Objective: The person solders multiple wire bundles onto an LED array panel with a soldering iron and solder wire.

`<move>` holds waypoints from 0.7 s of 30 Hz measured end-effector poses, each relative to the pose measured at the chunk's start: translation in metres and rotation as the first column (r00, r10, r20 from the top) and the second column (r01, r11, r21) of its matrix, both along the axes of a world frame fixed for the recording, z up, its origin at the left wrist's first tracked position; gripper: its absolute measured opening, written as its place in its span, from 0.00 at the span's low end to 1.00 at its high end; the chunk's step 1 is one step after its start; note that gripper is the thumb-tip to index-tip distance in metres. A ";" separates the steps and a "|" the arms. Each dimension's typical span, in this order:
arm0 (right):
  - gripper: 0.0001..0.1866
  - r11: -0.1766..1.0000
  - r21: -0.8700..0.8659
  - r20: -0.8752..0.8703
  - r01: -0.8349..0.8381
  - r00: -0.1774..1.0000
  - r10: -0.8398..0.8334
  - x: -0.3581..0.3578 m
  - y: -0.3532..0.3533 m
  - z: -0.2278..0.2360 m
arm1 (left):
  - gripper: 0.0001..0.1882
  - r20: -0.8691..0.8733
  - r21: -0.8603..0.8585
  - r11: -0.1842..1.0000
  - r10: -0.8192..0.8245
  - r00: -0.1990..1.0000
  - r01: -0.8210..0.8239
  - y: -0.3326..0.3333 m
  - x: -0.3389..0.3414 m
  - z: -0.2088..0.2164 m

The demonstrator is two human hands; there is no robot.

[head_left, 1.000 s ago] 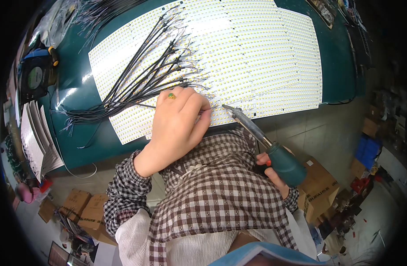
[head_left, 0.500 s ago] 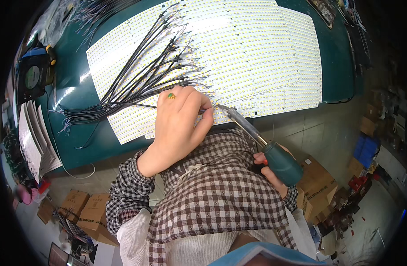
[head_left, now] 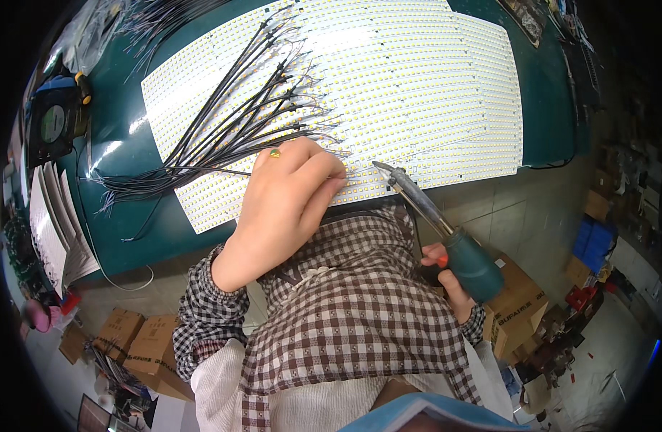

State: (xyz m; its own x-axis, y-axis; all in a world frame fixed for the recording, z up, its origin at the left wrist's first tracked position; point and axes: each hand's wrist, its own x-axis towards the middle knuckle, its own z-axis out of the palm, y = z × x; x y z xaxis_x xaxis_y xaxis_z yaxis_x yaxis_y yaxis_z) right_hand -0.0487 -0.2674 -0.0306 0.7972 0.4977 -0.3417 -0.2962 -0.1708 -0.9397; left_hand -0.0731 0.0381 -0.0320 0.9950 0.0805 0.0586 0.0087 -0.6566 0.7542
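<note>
White LED strip boards [head_left: 417, 93] with rows of yellow chips lie overlapped on the green table. A bundle of black cables [head_left: 223, 119] with thin bared wire ends rests across them. My left hand [head_left: 280, 198], a ring on one finger, is closed in a pinch at the nearest board's edge. One black cable [head_left: 239, 172] runs into this hand; its end is hidden by the fingers. Wrapped around the green handle of a soldering iron [head_left: 473, 265] is my right hand [head_left: 450, 288], partly hidden behind it. The iron's tip sits over the boards, right of my left fingertips and apart from them.
More cables [head_left: 162, 25] lie at the far left of the table. A black-and-blue device [head_left: 54, 119] and a stack of white sheets [head_left: 54, 223] are at the left edge. Cardboard boxes [head_left: 518, 302] stand on the floor at both sides.
The soldering iron has moved right with my right hand, its tip now farther from my left fingertips. My left hand has shifted slightly left, still pinched.
</note>
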 end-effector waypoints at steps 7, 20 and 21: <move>0.34 0.995 0.056 -0.034 0.086 0.996 -0.085 -0.003 0.001 -0.004 | 0.04 -0.006 -0.248 0.958 0.145 0.989 -0.142 -0.007 -0.004 -0.009; 0.34 0.995 0.075 -0.046 0.069 0.997 -0.066 -0.001 0.001 -0.007 | 0.05 -0.157 -0.109 0.986 0.105 0.982 -0.123 -0.007 0.002 0.004; 0.34 0.995 0.075 -0.051 0.072 0.996 -0.068 -0.001 0.000 -0.007 | 0.05 -0.133 -0.083 0.990 0.100 0.986 -0.112 -0.008 0.002 0.004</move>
